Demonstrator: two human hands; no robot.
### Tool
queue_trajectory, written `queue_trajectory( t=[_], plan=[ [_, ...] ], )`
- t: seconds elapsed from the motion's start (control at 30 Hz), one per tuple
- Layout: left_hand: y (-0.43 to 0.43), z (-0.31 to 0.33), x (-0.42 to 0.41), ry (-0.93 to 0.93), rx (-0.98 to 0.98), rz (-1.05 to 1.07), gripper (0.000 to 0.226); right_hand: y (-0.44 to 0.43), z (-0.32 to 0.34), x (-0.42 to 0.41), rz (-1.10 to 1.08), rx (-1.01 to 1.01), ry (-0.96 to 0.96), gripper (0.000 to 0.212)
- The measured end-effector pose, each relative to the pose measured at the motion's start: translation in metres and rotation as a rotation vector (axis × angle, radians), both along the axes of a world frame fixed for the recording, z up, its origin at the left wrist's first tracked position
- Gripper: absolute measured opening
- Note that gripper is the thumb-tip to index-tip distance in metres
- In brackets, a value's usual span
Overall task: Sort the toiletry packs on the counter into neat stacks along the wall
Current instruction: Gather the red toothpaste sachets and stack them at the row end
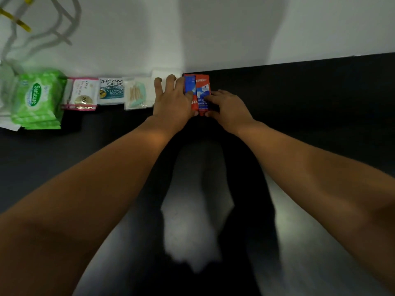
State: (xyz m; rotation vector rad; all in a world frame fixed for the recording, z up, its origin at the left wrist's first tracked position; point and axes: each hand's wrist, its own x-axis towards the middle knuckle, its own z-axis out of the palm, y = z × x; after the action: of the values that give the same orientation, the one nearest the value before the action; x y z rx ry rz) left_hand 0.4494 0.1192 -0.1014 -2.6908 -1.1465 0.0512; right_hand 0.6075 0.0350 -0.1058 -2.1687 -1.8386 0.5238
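Left hand [171, 101] presses toothpaste sachets [202, 86] with fingers [171, 79] spread — right hand [226, 107] pinches them.

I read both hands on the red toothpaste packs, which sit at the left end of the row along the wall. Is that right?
Not quite. The head view shows the left hand and right hand on the toothpaste packs, but these sit at the right end of the row along the wall. The green wipes are at the left end.
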Motion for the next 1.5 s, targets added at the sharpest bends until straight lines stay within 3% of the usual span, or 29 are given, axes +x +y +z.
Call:
queue_trajectory(
  t=[0.37,0.6,0.87,1.07,1.23,1.33,1.5],
  plan=[
    [0.009,0.0,0.011,0.006,-0.03,0.039,0.059,0.011,0.002,0.001,-0.03,0.088,0.049,0.057],
    [0.01,-0.001,0.01,0.014,-0.069,0.037,0.065,0.011,-0.004,0.002,-0.032,0.115,0.032,0.056],
    [0.009,0.01,0.009,0.001,-0.078,0.012,0.069,0.021,-0.017,0.011,-0.002,0.103,0.07,0.074],
    [-0.009,0.004,0.009,-0.114,-0.015,0.019,0.054,0.018,-0.027,0.013,-0.028,0.181,0.167,0.073],
    [-0.033,-0.011,0.005,-0.378,-0.081,0.075,0.048,0.009,-0.029,0.006,-0.081,0.239,0.242,0.079],
    [-0.047,-0.017,-0.01,-0.499,-0.097,0.14,0.04,-0.002,-0.031,-0.009,-0.201,0.298,0.322,0.073],
    [-0.061,-0.019,-0.032,-0.575,-0.169,0.235,0.035,-0.009,-0.027,-0.026,-0.258,0.221,0.273,0.068]
  ],
)
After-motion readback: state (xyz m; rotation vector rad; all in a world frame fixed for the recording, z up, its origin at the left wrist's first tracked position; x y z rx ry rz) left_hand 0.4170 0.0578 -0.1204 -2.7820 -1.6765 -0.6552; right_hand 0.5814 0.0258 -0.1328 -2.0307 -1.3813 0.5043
